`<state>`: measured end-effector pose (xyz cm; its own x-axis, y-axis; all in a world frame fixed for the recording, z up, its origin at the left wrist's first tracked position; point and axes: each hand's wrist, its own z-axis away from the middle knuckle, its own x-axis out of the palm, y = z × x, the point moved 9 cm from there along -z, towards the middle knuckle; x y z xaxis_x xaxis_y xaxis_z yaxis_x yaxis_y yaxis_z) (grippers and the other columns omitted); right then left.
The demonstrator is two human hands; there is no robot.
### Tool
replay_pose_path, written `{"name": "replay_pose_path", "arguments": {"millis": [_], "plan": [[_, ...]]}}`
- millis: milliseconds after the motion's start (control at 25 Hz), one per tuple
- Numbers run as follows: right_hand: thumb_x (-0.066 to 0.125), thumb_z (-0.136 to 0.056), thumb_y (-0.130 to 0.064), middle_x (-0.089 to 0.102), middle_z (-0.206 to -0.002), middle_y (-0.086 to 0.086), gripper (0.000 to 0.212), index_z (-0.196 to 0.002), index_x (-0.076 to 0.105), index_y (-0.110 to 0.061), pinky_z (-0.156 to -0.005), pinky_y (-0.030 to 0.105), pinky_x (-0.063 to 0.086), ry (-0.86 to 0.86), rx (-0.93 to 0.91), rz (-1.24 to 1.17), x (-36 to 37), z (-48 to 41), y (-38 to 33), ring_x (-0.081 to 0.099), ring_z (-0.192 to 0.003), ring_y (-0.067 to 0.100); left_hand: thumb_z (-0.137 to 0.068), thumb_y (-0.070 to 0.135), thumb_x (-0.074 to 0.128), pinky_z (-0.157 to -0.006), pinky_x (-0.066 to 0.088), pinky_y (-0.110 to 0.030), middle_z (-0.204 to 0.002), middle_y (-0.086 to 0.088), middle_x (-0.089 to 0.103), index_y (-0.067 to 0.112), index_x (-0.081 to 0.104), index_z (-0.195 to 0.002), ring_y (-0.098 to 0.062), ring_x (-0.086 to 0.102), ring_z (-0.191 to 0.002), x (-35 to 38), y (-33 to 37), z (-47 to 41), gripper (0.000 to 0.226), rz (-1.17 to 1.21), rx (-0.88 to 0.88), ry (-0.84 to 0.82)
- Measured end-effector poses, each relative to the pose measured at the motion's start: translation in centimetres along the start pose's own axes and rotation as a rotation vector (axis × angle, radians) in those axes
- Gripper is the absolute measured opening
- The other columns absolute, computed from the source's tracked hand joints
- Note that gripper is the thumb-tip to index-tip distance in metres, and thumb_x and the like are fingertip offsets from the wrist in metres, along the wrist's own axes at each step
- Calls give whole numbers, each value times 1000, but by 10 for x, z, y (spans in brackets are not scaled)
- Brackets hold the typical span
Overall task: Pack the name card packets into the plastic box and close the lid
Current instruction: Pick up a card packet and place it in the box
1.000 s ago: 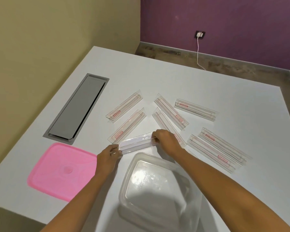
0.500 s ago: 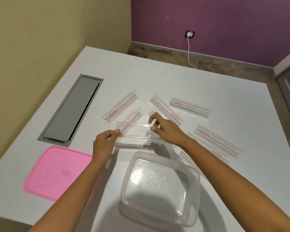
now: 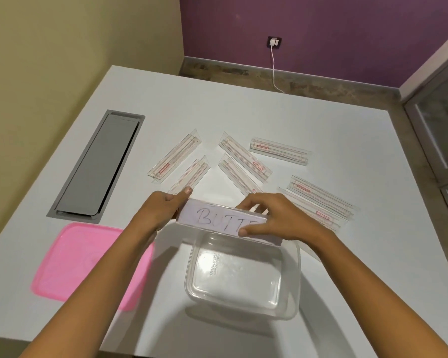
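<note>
I hold one name card packet (image 3: 217, 219), its white face with handwritten letters turned toward me, just above the far rim of the clear plastic box (image 3: 292, 280). My left hand (image 3: 161, 210) grips its left end and my right hand (image 3: 272, 218) grips its right end, thumb on the front. The box is open, with nothing lying in it. Several more clear packets with red labels (image 3: 279, 151) lie scattered on the white table (image 3: 243, 104) beyond the hands. The pink lid (image 3: 75, 262) lies flat to the box's left, partly under my left forearm.
A grey metal cable hatch (image 3: 96, 164) is set into the table at the left. Yellow wall on the left, purple wall behind with a socket and white cable (image 3: 274, 65). The table's near edge runs close below the box.
The packet has come toward me from the table to the box's far rim and turned so its written face shows. Both hands moved with it.
</note>
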<state>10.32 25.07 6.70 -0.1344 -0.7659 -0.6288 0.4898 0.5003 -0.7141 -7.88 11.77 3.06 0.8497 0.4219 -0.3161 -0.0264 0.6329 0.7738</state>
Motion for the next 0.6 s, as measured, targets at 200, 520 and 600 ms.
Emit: {"name": "replay_pose_path", "arguments": {"millis": [200, 520, 600], "plan": [[83, -64, -44, 69, -103, -16, 41, -101, 67, -35, -85, 29, 53, -23, 112, -119, 22, 43, 32, 63, -92, 6, -87, 48, 54, -75, 42, -20, -89, -4, 75, -5, 69, -82, -16, 69, -89, 22, -24, 20, 55, -45, -1, -90], [83, -65, -39, 61, -98, -15, 42, -102, 63, -36, -73, 13, 42, 50, 173, -68, 75, 75, 59, 53, -83, -1, -88, 33, 60, -85, 54, -42, -111, -2, 67, 28, 64, -111, -18, 62, -101, 39, -91, 51, 24, 102, -122, -29], [80, -69, -38, 56, -96, -14, 43, -107, 60, -35, -71, 15, 38, 32, 149, -17, 96, 68, 59, 49, -81, -3, -87, 29, 62, -79, 57, -42, -107, -4, 69, 27, 61, -119, -17, 66, -92, 48, -101, 56, 32, 117, -161, -48]]}}
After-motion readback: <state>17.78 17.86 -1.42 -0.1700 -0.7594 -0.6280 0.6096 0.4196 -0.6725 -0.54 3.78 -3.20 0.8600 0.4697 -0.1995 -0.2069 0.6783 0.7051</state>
